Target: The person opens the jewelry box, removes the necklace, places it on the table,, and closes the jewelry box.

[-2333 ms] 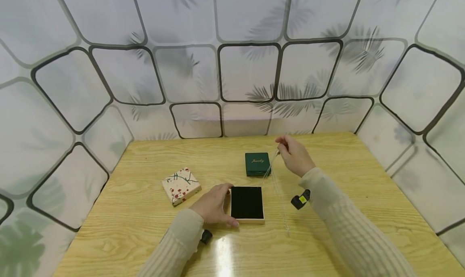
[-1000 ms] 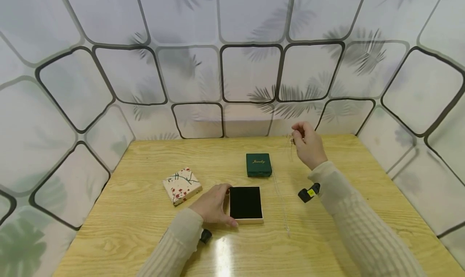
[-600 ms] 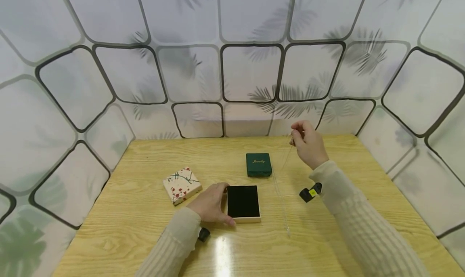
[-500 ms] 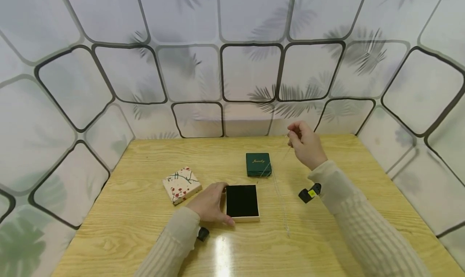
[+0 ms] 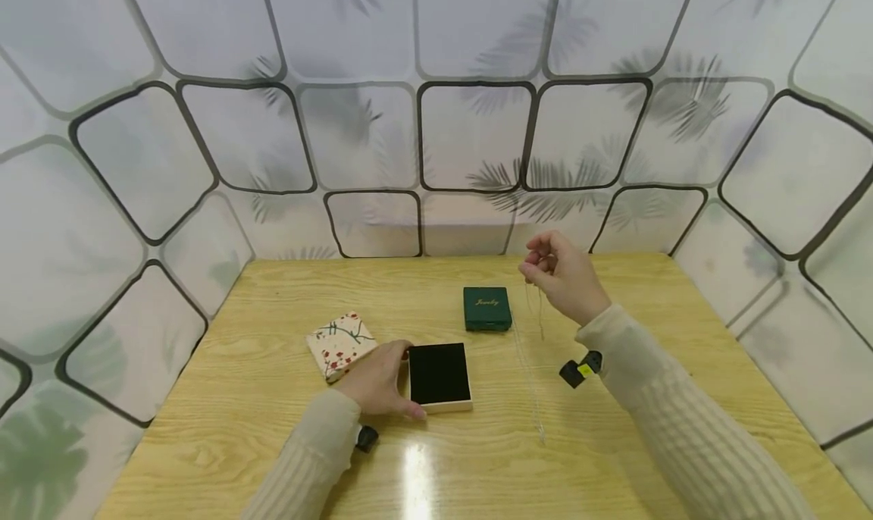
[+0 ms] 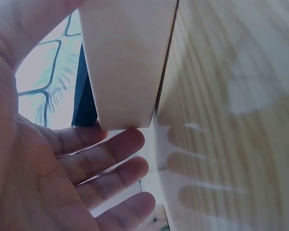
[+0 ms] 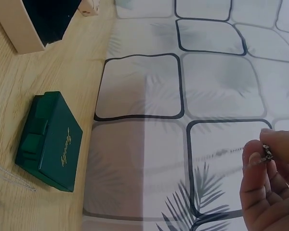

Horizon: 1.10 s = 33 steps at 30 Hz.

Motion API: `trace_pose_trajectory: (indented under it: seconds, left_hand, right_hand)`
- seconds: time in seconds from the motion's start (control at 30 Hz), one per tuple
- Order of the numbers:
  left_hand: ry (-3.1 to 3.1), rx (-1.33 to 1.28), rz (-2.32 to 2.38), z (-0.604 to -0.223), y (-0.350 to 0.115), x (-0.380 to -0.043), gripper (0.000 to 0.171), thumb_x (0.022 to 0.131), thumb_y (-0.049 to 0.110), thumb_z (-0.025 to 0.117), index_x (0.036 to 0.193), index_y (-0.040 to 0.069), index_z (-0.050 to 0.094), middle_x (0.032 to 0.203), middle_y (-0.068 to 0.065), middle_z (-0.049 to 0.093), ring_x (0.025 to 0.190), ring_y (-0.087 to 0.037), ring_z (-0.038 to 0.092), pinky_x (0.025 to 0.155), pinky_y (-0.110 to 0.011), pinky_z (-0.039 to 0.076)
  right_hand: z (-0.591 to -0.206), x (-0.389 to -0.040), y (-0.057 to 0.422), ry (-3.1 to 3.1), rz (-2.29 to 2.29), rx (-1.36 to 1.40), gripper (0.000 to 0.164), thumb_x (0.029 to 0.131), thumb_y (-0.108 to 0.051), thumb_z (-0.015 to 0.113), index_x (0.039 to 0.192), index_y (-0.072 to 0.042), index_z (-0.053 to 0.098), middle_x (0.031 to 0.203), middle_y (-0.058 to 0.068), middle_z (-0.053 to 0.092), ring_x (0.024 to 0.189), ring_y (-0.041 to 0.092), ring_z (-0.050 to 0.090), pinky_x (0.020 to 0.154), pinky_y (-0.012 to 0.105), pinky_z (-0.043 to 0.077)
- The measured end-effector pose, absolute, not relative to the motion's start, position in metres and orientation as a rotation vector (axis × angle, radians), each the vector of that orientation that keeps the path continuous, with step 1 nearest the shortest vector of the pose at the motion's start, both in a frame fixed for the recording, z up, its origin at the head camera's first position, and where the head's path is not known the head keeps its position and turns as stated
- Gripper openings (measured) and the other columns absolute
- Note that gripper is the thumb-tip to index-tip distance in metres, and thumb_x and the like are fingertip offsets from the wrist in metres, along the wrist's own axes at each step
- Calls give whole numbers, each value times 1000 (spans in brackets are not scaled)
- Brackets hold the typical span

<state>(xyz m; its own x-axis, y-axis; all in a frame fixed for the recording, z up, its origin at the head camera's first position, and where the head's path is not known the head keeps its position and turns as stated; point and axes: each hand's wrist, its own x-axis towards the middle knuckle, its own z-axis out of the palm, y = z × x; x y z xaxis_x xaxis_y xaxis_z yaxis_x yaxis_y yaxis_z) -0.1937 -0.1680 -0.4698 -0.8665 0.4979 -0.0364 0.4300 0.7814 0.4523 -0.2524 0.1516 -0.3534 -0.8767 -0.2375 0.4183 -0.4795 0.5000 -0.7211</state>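
Observation:
My left hand (image 5: 375,380) holds an open cream jewelry box (image 5: 443,407) with a black pad by its left side, thumb at the near edge and fingers at the far edge. In the left wrist view the fingertips touch the end of the box's pale side wall (image 6: 127,62). Above the table, to the right of the green box, my right hand (image 5: 559,277) pinches a thin silver chain necklace (image 7: 224,152) between thumb and index finger. Its loose strands hang below the hand. A second fine chain (image 5: 528,383) lies stretched on the table between the open box and my right forearm.
Behind the open box stands a closed green jewelry box (image 5: 487,308) with gold lettering. A flowered cream lid (image 5: 341,344) lies left of my left hand, partly behind it. The wooden table (image 5: 614,444) meets patterned cloth walls (image 5: 470,137) at the back and sides.
My left hand has slid the open box to the left. My right hand rose and went right with the necklace, then came slightly back left. The green box and second chain stay put.

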Motion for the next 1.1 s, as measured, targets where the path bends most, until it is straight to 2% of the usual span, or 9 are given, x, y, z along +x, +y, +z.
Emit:
trace_pose_trajectory:
  seconds: [0.17, 0.4, 0.6, 0.77, 1.0, 1.1]
  left_hand:
    - [2844, 694, 646, -471, -176, -193, 118, 51, 70, 72, 138, 1, 30, 133, -12, 41, 117, -23, 42, 94, -38, 39]
    - [2830, 683, 694, -467, -184, -190, 117, 52, 64, 76, 138, -1, 29, 134, -13, 39, 120, -26, 39, 96, -40, 37]
    - [2819, 691, 701, -467, -186, -190, 116, 53, 64, 76, 138, 0, 29, 133, -13, 40, 120, -26, 39, 96, -40, 37]
    - [2817, 697, 697, -466, -185, -190, 116, 54, 64, 76, 138, -1, 28, 134, -13, 39, 120, -27, 39, 96, -41, 37]
    - [2821, 681, 676, -464, -184, -189, 116, 54, 63, 76, 138, -1, 28, 134, -13, 39, 120, -27, 38, 96, -41, 37]
    - [2822, 675, 669, -464, -184, -189, 116, 53, 63, 76, 138, -1, 30, 133, -13, 40, 120, -27, 39, 96, -41, 37]
  right_hand:
    - [-351, -248, 145, -2495, 1318, 630, 27, 83, -18, 68, 105, -11, 54, 88, 4, 55, 68, 16, 60, 54, 30, 50]
    - [-351, -245, 126, -2540, 1285, 689, 25, 79, -19, 73, 98, -14, 56, 85, 2, 55, 67, 13, 58, 56, 28, 50]
    - [-346, -251, 111, -2535, 1322, 794, 23, 80, -16, 72, 96, -12, 55, 85, 4, 54, 69, 14, 59, 57, 27, 52]
    - [-337, -259, 108, -2541, 1259, 797, 17, 82, -16, 70, 92, -13, 56, 83, 1, 57, 69, 13, 59, 58, 28, 51]
    - [-331, -268, 101, -2568, 1120, 844, 14, 85, -12, 66, 97, -13, 58, 91, -1, 60, 82, 10, 58, 71, 28, 50]
    - [-329, -270, 94, -2564, 1103, 891, 15, 85, -9, 65, 97, -12, 58, 90, -1, 59, 82, 10, 58, 72, 26, 50]
